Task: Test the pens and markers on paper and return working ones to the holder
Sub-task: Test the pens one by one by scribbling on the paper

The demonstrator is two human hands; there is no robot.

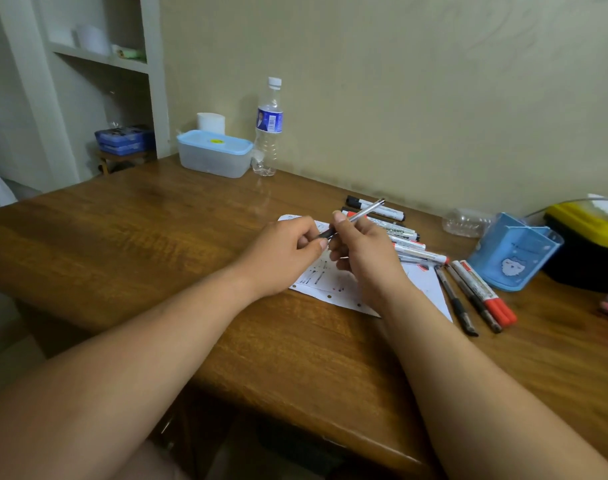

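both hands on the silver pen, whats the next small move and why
Probably pull the hands apart to uncap the pen, though I can't tell that the dark end is a cap. The left hand pinches that end, the right hand grips the silver barrel, and the pen is held above the scribbled paper, not touching.
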